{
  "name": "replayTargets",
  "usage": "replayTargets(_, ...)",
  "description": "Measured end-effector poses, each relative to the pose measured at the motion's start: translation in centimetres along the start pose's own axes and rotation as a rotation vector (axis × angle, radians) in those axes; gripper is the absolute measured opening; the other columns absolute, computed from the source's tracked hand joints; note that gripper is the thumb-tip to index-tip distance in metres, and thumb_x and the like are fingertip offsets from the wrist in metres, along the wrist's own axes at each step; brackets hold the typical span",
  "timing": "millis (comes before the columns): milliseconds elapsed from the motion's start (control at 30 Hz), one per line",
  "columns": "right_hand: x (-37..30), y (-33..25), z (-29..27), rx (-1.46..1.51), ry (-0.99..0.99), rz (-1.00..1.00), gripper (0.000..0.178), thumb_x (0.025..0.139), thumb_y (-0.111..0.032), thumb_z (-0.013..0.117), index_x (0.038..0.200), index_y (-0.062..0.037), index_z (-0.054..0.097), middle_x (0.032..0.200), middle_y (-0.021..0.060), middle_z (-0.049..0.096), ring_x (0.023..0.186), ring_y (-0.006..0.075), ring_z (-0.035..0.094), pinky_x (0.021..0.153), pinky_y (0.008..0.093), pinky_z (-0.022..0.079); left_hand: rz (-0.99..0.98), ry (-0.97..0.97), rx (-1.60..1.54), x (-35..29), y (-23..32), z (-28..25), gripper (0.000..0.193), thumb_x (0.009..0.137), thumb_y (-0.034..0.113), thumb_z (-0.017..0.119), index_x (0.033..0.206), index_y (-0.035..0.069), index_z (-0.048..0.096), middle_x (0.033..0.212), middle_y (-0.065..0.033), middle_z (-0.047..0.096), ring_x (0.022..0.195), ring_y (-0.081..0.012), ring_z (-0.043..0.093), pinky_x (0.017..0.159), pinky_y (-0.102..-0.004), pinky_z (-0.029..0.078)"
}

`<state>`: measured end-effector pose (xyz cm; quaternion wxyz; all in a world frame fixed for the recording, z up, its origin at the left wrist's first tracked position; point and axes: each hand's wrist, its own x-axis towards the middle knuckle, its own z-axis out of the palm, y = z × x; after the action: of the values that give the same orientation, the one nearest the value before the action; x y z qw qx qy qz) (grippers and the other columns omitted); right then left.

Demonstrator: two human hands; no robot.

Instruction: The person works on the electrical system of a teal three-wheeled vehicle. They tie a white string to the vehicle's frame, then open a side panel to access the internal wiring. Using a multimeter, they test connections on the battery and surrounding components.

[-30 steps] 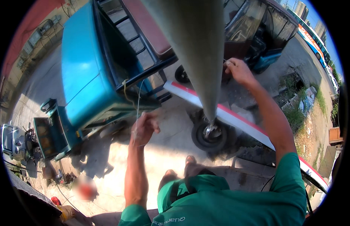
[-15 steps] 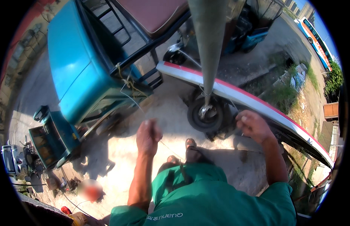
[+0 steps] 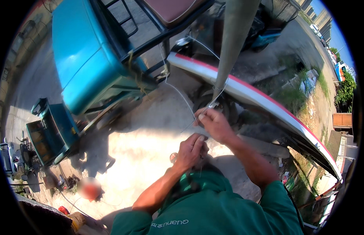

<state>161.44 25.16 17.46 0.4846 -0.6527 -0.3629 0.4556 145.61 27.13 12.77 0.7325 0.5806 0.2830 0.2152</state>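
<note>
While the left hand (image 3: 191, 150) is curled shut on the lower end of a thin pale wire (image 3: 178, 92), the right hand (image 3: 214, 123) pinches it just above. The wire runs up and leftward from the hands toward the blue vehicle (image 3: 88, 55). A grey pole (image 3: 234, 35) rises beside a long white panel with a red stripe (image 3: 264, 100).

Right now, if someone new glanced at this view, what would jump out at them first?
The two hands meet at centre: the right hand pinches a thin white wire and the left hand is closed just below it. Behind them a grey pole drops from the top edge. A bright blue vehicle fills the upper left, a long white panel with a red edge sweeps right.
</note>
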Motion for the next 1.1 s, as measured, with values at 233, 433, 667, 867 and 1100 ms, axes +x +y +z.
replayTargets(233, 0.0, -0.3, 1.0, 0.145, -0.112, -0.007, 0.012, 0.094, -0.009, 0.056, 0.103, -0.0011, 0.058, 0.087, 0.008, 0.068, 0.078, 0.0088, 0.06, 0.073, 0.0249, 0.048, -0.059, -0.06, 0.008, -0.2, -2.5, 1.0, 0.026, 0.102, 0.019, 0.05, 0.111, -0.003, 0.061, 0.088, -0.0093, 0.068, 0.08, -0.0148, 0.065, 0.074, -0.0299, 0.052)
replayTargets(433, 0.3, 0.8, 0.7, 0.343, -0.197, -0.002, 0.011, 0.095, -0.009, 0.058, 0.103, -0.0029, 0.056, 0.082, 0.0057, 0.065, 0.066, 0.006, 0.055, 0.057, 0.0196, 0.043, 0.182, 0.146, -0.382, 1.0, -1.0, -3.0, 0.043, 0.1, 0.026, 0.052, 0.13, -0.005, 0.049, 0.107, -0.017, 0.066, 0.091, -0.0241, 0.066, 0.084, -0.0364, 0.052)
replayTargets(667, 1.6, 1.1, -0.7, 0.564, -0.146, 0.039, 0.013, 0.093, -0.009, 0.06, 0.106, -0.0071, 0.058, 0.077, 0.0027, 0.062, 0.062, 0.0042, 0.051, 0.052, 0.0181, 0.035, 0.283, 0.22, -0.253, 0.9, 0.8, -3.8, 0.029, 0.1, 0.018, 0.047, 0.114, -0.005, 0.058, 0.092, -0.0173, 0.067, 0.082, -0.0239, 0.066, 0.077, -0.0359, 0.053)
replayTargets(867, 3.5, 1.0, -2.1, 0.447, 0.002, -0.009, 0.015, 0.092, -0.01, 0.062, 0.106, -0.0056, 0.063, 0.069, 0.0004, 0.057, 0.059, 0.0051, 0.048, 0.053, 0.0206, 0.036, 0.343, 0.157, -0.074, 0.7, 3.4, -3.9, 0.023, 0.097, 0.006, 0.047, 0.107, -0.007, 0.063, 0.085, -0.0164, 0.067, 0.075, -0.0206, 0.065, 0.072, -0.0312, 0.054)
replayTargets(1100, 2.6, -1.0, -2.9, 0.039, 0.029, -0.024, 0.015, 0.089, -0.005, 0.063, 0.103, 0.0005, 0.064, 0.068, -0.001, 0.057, 0.061, 0.0045, 0.048, 0.055, 0.0221, 0.036, 0.092, 0.246, -0.085, 9.1, 11.7, -4.3, 0.029, 0.099, 0.024, 0.055, 0.092, -0.003, 0.065, 0.071, -0.0097, 0.066, 0.059, -0.0124, 0.063, 0.054, -0.0269, 0.049)
